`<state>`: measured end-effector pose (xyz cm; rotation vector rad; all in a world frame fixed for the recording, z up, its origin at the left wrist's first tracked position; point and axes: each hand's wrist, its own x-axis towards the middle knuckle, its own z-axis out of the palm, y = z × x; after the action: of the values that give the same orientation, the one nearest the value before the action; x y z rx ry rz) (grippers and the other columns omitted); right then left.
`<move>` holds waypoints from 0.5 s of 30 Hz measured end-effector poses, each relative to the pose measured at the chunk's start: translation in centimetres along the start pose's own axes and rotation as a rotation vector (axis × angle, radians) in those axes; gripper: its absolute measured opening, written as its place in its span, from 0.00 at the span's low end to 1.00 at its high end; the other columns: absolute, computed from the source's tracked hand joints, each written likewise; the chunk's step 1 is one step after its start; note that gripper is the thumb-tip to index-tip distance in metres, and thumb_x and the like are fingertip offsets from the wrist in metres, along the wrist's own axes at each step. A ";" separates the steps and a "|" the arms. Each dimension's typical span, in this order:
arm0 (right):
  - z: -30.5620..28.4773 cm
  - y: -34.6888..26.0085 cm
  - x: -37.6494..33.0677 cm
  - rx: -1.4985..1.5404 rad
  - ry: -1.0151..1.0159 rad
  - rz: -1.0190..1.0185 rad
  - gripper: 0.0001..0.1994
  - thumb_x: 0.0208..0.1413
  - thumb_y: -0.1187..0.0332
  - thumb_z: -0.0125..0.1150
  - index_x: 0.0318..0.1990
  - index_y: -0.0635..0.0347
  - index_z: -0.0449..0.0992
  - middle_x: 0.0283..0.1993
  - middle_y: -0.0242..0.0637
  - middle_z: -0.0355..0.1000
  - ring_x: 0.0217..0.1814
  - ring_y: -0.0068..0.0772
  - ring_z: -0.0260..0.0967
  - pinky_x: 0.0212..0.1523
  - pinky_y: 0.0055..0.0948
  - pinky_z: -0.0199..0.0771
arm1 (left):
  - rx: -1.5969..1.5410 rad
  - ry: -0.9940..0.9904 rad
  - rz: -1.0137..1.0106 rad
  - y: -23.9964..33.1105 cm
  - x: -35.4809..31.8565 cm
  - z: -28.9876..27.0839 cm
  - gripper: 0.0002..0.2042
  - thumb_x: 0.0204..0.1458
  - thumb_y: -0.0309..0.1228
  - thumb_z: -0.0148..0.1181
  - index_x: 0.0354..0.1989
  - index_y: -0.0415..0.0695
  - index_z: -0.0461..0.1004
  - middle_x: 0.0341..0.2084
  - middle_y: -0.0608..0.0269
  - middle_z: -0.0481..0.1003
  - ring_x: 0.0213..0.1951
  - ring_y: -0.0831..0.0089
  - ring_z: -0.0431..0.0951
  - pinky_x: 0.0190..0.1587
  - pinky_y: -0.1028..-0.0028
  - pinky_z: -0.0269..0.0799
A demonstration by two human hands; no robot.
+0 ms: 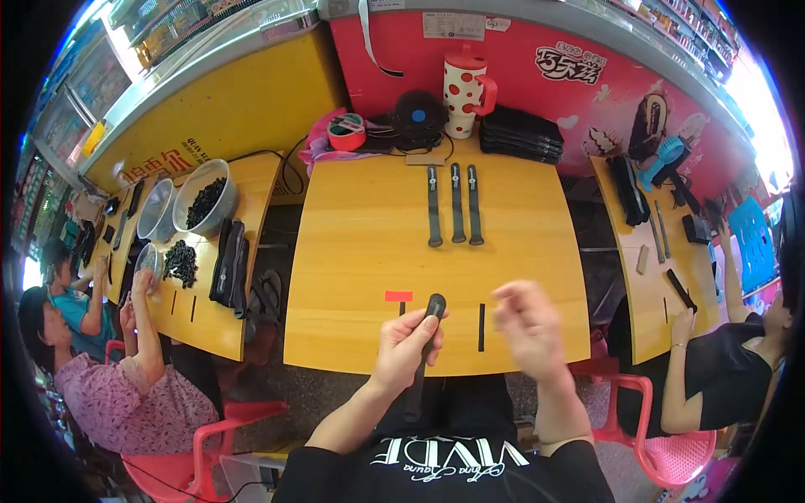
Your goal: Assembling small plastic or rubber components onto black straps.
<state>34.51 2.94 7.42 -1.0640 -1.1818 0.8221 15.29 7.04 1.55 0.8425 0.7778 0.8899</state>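
My left hand point(407, 348) is closed round a black strap point(434, 307) above the table's near edge. Its rounded upper end sticks up past my thumb, and its lower part hangs toward my lap. To the right, my right hand point(530, 329) is lifted over the table, its fingers smeared by motion. A red rectangle point(398, 296) lies by my left hand, with a dark strip just below it. Another thin black strip point(481, 327) lies between my hands. Farther off, three similar black straps point(457, 205) lie side by side, pointing away from me.
Along the wooden table's point(356, 226) far edge stand a spotted tumbler point(460, 96), a stack of black packs point(521, 134) and a roll of tape point(346, 132). Co-workers sit at side tables. Left, a clear bowl point(225, 220) holds small black pieces.
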 end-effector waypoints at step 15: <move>2.6 2.9 -0.2 -0.819 -0.144 -0.141 0.14 0.52 0.61 0.66 0.33 0.63 0.72 0.29 0.39 0.70 0.24 0.39 0.70 0.23 0.32 0.67 | 0.140 -0.040 0.072 -0.2 0.4 1.1 0.09 0.63 0.28 0.49 0.41 0.35 0.74 0.21 0.69 0.70 0.20 0.86 0.67 0.21 0.85 0.63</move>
<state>32.01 4.23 4.74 -1.5653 -1.7610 0.2857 16.44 7.03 1.81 1.0144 0.7851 0.8870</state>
